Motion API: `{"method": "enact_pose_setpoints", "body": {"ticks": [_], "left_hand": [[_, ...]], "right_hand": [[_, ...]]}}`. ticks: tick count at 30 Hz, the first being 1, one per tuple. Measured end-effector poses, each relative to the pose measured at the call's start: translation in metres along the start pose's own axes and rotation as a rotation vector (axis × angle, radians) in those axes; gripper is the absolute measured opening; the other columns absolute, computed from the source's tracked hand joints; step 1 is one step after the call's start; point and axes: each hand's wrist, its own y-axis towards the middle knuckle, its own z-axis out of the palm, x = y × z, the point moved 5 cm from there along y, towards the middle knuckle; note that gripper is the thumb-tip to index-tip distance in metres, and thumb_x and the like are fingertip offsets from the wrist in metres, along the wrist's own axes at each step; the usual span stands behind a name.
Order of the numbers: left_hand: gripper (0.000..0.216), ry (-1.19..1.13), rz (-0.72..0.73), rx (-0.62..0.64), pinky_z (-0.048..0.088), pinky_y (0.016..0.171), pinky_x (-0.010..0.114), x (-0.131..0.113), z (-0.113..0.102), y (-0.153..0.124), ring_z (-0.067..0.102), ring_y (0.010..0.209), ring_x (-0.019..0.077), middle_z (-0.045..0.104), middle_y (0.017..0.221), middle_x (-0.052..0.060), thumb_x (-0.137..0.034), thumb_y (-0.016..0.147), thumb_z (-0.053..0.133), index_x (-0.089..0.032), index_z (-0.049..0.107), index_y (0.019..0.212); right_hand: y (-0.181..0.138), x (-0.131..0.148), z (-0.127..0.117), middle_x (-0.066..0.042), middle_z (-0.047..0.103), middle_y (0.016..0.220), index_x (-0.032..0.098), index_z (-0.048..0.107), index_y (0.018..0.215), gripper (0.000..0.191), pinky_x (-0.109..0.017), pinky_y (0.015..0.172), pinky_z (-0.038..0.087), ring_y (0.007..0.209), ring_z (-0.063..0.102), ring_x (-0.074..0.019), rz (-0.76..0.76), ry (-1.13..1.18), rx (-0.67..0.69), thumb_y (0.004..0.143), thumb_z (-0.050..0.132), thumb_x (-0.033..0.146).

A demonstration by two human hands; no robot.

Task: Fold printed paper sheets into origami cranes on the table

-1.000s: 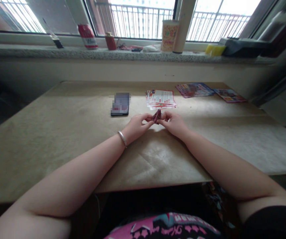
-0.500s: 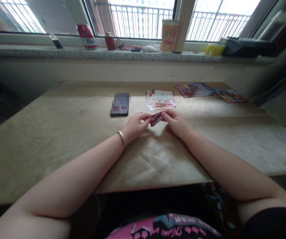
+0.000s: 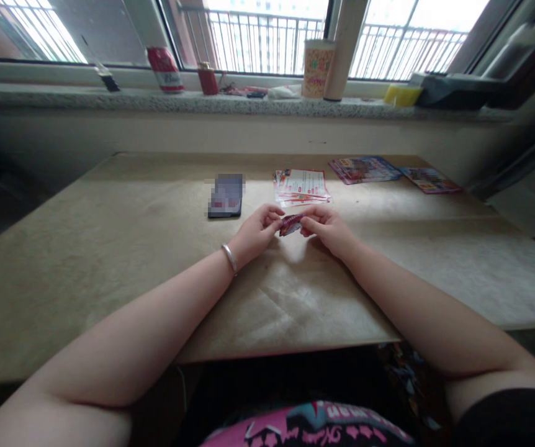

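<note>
A small dark red and purple printed piece of folded paper point(image 3: 290, 225) is held just above the table, between my two hands. My left hand point(image 3: 260, 228), with a silver bangle at the wrist, pinches its left end. The right end is gripped by my right hand point(image 3: 326, 228), thumb towards me. Part of the piece is hidden by the fingers. Just beyond my hands lies a loose stack of white and red printed sheets point(image 3: 302, 185). To the left of them is a dark phone point(image 3: 225, 195), its screen blurred out.
Colourful printed sheets point(image 3: 365, 169) lie at the back right, with another pile point(image 3: 430, 179) beside them. Along the stone windowsill point(image 3: 262, 107) stand a red can point(image 3: 165, 69), a small red bottle point(image 3: 208, 79), a patterned cup point(image 3: 318, 68) and a yellow block point(image 3: 402, 95).
The folded piece has turned flatter between my hands. My left fingers have curled and lifted slightly, while the right hand has barely shifted.
</note>
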Motion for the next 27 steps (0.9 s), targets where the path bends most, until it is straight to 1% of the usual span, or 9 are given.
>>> {"method": "enact_pose_setpoints", "body": {"ticks": [3, 6, 9, 11, 14, 16, 19, 23, 27], "left_hand": [[0.012, 0.005, -0.002, -0.015, 0.043, 0.06, 0.02, 0.001, 0.0, 0.0, 0.058, 0.066, 0.0105, 0.058, 0.072, -0.003, -0.024, 0.082, 0.058, -0.019, 0.05, 0.089], [0.009, 0.082, 0.007, -0.029, 0.042, 0.059, 0.02, -0.002, 0.001, -0.002, 0.058, 0.066, 0.0111, 0.056, 0.073, -0.002, -0.021, 0.082, 0.056, -0.019, 0.049, 0.087], [0.012, 0.257, 0.098, -0.16, 0.045, 0.063, 0.022, -0.011, -0.004, -0.003, 0.057, 0.074, 0.0119, 0.056, 0.089, 0.003, -0.02, 0.078, 0.061, -0.018, 0.054, 0.088], [0.013, 0.328, 0.144, -0.203, 0.045, 0.064, 0.022, -0.016, -0.004, -0.004, 0.055, 0.074, 0.0114, 0.055, 0.091, 0.003, -0.019, 0.076, 0.062, -0.017, 0.055, 0.087], [0.008, 0.256, 0.11, -0.125, 0.044, 0.063, 0.022, -0.015, 0.0, -0.004, 0.055, 0.068, 0.0106, 0.056, 0.078, 0.0, -0.021, 0.081, 0.059, -0.018, 0.053, 0.086], [0.012, 0.181, 0.073, -0.11, 0.045, 0.062, 0.021, -0.013, 0.001, -0.004, 0.057, 0.067, 0.0109, 0.058, 0.076, -0.001, -0.027, 0.083, 0.058, -0.018, 0.052, 0.087], [0.018, 0.169, 0.09, -0.121, 0.049, 0.068, 0.024, -0.013, -0.001, -0.005, 0.061, 0.075, 0.0132, 0.062, 0.083, 0.002, -0.035, 0.085, 0.057, -0.017, 0.055, 0.088], [0.024, 0.204, 0.2, -0.078, 0.05, 0.086, 0.031, -0.018, 0.0, -0.006, 0.061, 0.095, 0.0187, 0.066, 0.095, 0.007, -0.039, 0.085, 0.058, -0.016, 0.063, 0.087], [0.028, 0.067, 0.144, -0.046, 0.053, 0.087, 0.034, -0.016, 0.003, -0.007, 0.062, 0.098, 0.0203, 0.065, 0.103, 0.009, -0.04, 0.077, 0.068, -0.016, 0.063, 0.09]], "right_hand": [[0.0, -0.002, 0.001, 0.002, 0.064, 0.065, 0.02, 0.06, 0.082, 0.043, -0.026, 0.059, 0.048, 0.058, 0.057, -0.0104, 0.027, 0.016, 0.013, 0.064, 0.073, 0.057], [-0.001, -0.003, 0.003, 0.002, 0.065, 0.064, 0.02, 0.058, 0.077, 0.042, -0.025, 0.057, 0.048, 0.058, 0.059, -0.0103, 0.057, 0.03, 0.012, 0.062, 0.075, 0.055], [-0.002, -0.003, 0.007, 0.001, 0.067, 0.066, 0.019, 0.056, 0.075, 0.041, -0.025, 0.058, 0.051, 0.062, 0.063, -0.0117, 0.08, 0.048, 0.0, 0.062, 0.076, 0.053], [-0.003, -0.002, 0.009, -0.001, 0.069, 0.069, 0.019, 0.056, 0.075, 0.04, -0.026, 0.06, 0.053, 0.065, 0.065, -0.0126, 0.082, 0.064, -0.029, 0.063, 0.076, 0.052], [-0.004, -0.003, 0.011, -0.001, 0.07, 0.07, 0.019, 0.055, 0.074, 0.039, -0.027, 0.063, 0.055, 0.066, 0.067, -0.013, 0.09, 0.084, -0.077, 0.064, 0.078, 0.049], [-0.004, -0.003, 0.012, -0.001, 0.07, 0.068, 0.019, 0.053, 0.073, 0.04, -0.029, 0.065, 0.056, 0.065, 0.067, -0.0132, 0.097, 0.097, -0.107, 0.063, 0.078, 0.049], [-0.004, -0.004, 0.012, 0.0, 0.069, 0.067, 0.02, 0.052, 0.071, 0.042, -0.03, 0.068, 0.056, 0.069, 0.069, -0.0145, 0.088, 0.108, -0.131, 0.062, 0.079, 0.05], [-0.004, -0.002, 0.01, 0.001, 0.069, 0.07, 0.02, 0.054, 0.069, 0.039, -0.029, 0.068, 0.055, 0.071, 0.067, -0.0139, 0.044, 0.073, -0.154, 0.061, 0.078, 0.05], [-0.005, -0.001, 0.007, 0.001, 0.067, 0.066, 0.021, 0.057, 0.067, 0.036, -0.028, 0.067, 0.052, 0.065, 0.063, -0.0125, 0.025, 0.034, -0.186, 0.06, 0.078, 0.049]]}}
